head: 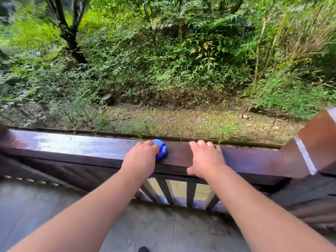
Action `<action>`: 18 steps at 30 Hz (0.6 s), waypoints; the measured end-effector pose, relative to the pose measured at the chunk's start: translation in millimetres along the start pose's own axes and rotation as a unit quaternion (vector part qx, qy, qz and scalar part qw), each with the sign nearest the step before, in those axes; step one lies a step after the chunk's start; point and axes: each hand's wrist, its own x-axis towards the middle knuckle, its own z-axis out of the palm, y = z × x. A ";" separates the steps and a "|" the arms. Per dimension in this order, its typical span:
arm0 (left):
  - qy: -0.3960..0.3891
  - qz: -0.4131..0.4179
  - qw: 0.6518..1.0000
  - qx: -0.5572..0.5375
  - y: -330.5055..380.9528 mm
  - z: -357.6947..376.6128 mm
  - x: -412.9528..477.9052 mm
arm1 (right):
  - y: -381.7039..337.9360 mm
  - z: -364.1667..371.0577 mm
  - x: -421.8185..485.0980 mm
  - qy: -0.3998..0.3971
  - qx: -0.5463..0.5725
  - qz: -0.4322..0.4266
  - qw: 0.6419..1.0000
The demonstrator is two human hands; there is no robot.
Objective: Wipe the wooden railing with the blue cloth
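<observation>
A dark brown wooden railing [78,148] runs across the view from left to right, its top shiny on the left stretch. My left hand [140,158] presses a bunched blue cloth [161,149] onto the rail top near the middle; a corner of the cloth hangs down below my wrist. My right hand [206,159] lies a little to the right, fingers curled over the far edge of the rail and thumb on the near face.
A thick reddish-brown post [316,142] ends the rail at the right. Vertical balusters [190,193] stand beneath the rail. Grey floor tiles [163,231] lie below me. Beyond the railing are a dirt strip [181,120] and dense green bushes.
</observation>
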 end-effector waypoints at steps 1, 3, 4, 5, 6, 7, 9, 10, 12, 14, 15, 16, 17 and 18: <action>0.004 0.002 1.000 -0.003 -1.2 0.3 -0.4 | -2.0 0.9 0.8 0.001 -0.003 0.003 1.000; 0.017 0.010 1.000 -0.004 -4.8 2.5 -0.8 | -7.9 3.0 1.9 -0.001 -0.007 0.019 1.000; 0.023 0.017 1.000 -0.007 -8.8 4.1 -0.5 | -13.9 3.9 3.0 -0.003 -0.009 0.028 1.000; 0.027 0.027 0.999 -0.013 -12.4 6.1 -0.2 | -20.5 5.3 4.0 -0.003 -0.009 0.033 0.999; 0.034 0.035 0.999 -0.019 -17.0 8.2 0.3 | -29.0 6.4 5.7 0.000 -0.009 0.030 0.999; 0.041 0.040 0.998 -0.025 -22.3 10.1 0.9 | -38.7 7.5 8.0 0.007 -0.011 0.018 1.000; 0.052 0.050 0.997 -0.030 -35.1 13.7 2.0 | -60.1 8.8 13.6 0.028 -0.009 -0.018 0.999; 0.058 0.054 0.996 -0.030 -45.6 15.7 2.7 | -73.8 8.3 18.0 0.033 -0.003 -0.033 0.999; 0.068 0.054 0.996 -0.031 -75.4 18.5 4.4 | -106.0 6.3 28.5 0.030 0.006 -0.058 0.998; 0.067 0.051 0.996 -0.034 -110.6 18.6 5.6 | -138.9 4.5 38.4 0.019 0.010 -0.074 0.997; 0.062 0.047 0.996 -0.036 -131.4 18.7 4.9 | -157.4 4.6 43.5 0.016 0.008 -0.079 0.997; 0.062 0.044 0.996 -0.038 -153.3 18.3 4.3 | -176.7 5.3 49.3 0.014 0.006 -0.081 0.997; 0.061 0.043 0.996 -0.041 -171.6 18.6 2.9 | -192.6 6.2 53.1 0.010 0.003 -0.082 0.997; 0.060 0.041 0.996 -0.043 -190.6 19.1 1.7 | -209.3 7.2 57.4 0.006 0.003 -0.081 0.997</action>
